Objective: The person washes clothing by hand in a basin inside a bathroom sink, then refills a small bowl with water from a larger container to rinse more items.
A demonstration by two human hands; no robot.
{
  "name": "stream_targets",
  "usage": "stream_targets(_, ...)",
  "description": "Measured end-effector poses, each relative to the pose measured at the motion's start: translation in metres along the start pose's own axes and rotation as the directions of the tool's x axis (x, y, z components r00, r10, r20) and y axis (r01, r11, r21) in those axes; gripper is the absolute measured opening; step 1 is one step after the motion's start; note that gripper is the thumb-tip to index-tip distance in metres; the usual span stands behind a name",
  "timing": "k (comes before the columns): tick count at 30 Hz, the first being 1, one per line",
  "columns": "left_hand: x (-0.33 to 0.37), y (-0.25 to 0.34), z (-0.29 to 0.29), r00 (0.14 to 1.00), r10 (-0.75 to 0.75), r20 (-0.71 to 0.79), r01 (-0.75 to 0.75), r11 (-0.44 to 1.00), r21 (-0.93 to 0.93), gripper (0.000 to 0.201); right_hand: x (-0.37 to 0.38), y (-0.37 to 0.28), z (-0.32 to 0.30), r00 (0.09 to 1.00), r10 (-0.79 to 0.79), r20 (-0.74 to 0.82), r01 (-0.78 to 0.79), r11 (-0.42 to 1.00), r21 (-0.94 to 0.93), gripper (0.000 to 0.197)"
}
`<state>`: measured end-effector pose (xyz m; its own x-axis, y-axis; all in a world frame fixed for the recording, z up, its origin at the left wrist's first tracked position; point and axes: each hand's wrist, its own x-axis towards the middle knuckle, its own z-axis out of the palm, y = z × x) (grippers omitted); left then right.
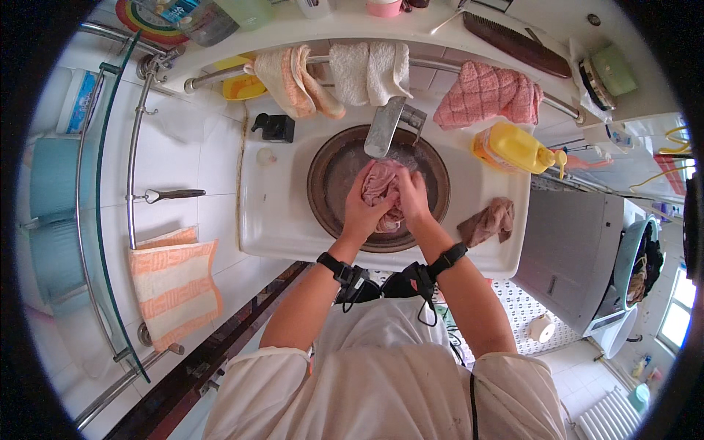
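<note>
A crumpled pinkish cloth is bunched between my two hands, over a round brown basin set in the white sink. My left hand is closed round its left side. From the right, my right hand grips the same cloth, its fingers curled in toward the middle. Just beyond the cloth hangs the metal faucet, its spout end close to my fingers. A brownish wet cloth lies crumpled on the sink ledge, to the right of my right hand.
A yellow pump bottle lies at the sink's right back. At the left back sits a small black object. Several towels, one of them pink, hang from a rail above the sink. A dark comb rests on the shelf.
</note>
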<state>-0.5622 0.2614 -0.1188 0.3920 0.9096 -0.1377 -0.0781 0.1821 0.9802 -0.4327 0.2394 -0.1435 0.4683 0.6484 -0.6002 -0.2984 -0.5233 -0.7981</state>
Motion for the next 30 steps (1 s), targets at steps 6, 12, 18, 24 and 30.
stream_targets(6,0.009,-0.015,-0.019,0.997,0.078,0.010,-0.078,0.961,0.264,0.051,-0.015,-0.011,0.018,0.973,0.015,0.230,-0.122,0.880,0.460,0.052)
stream_targets(12,0.008,0.012,-0.005,0.927,0.363,0.093,-0.343,0.721,0.603,0.045,-0.014,-0.008,0.021,0.950,0.144,0.276,-0.283,0.773,0.568,0.035)
stream_targets(18,0.014,0.008,-0.007,0.973,0.228,0.042,-0.231,0.930,0.287,0.040,-0.013,-0.010,0.037,0.964,0.233,0.128,-0.262,0.750,0.607,0.034)
stream_targets(24,0.027,-0.010,-0.008,0.980,0.067,-0.189,0.014,0.917,0.399,0.026,-0.015,-0.003,0.040,0.986,-0.103,-0.130,0.087,0.988,-0.129,0.039)
stream_targets(30,0.030,-0.024,-0.008,0.951,-0.133,-0.280,0.235,0.897,0.373,0.028,-0.028,-0.018,0.036,0.966,-0.190,-0.175,0.137,0.952,-0.275,0.039)
